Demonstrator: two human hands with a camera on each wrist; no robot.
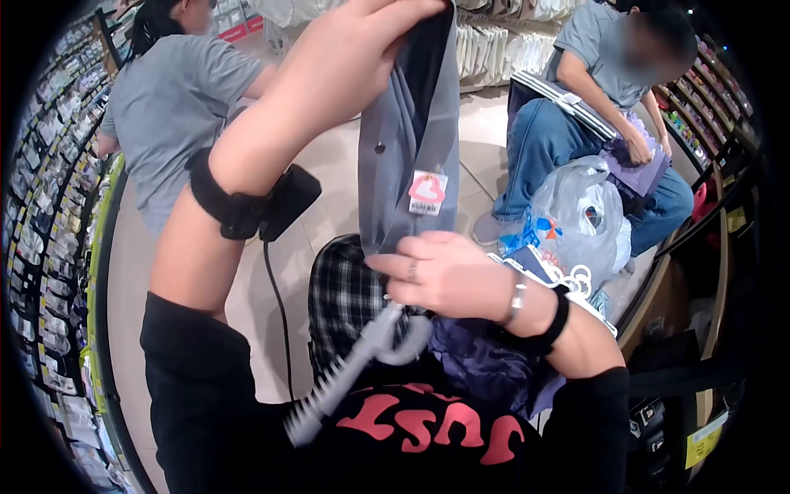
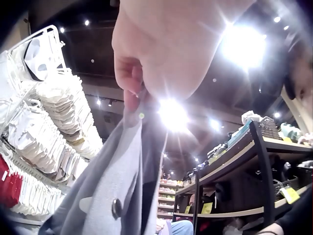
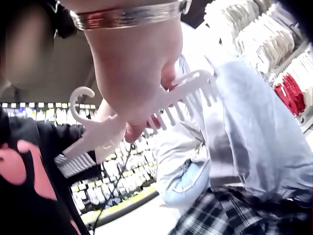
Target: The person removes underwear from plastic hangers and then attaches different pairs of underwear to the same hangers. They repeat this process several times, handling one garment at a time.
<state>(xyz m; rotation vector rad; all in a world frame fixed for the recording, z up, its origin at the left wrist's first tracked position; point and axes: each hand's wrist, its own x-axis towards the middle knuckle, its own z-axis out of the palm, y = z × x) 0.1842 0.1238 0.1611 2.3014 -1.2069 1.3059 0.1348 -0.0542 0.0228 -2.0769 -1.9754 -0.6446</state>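
Observation:
My raised left hand point(image 1: 350, 70) pinches the top of a grey garment point(image 1: 387, 189), which hangs down from the fingers. A round metal button point(image 2: 116, 208) shows on the cloth in the left wrist view. From the garment hangs a white tag point(image 1: 428, 192) with a pink heart and a barcode. Lower down, my right hand point(image 1: 457, 276) grips a pale plastic hanger point(image 1: 346, 375) with comb-like teeth and a curved hook. The hanger's far end lies beside the cloth in the right wrist view, with the fingers curled round its bar.
Black-and-white plaid fabric point(image 1: 341, 288) and crumpled purple cloth point(image 1: 485, 362) lie below my hands. At right, a seated person point(image 1: 592, 90) handles purple cloth near a clear plastic bag point(image 1: 580, 206). Another person point(image 1: 177, 107) is at left, by racks of packets point(image 1: 53, 280).

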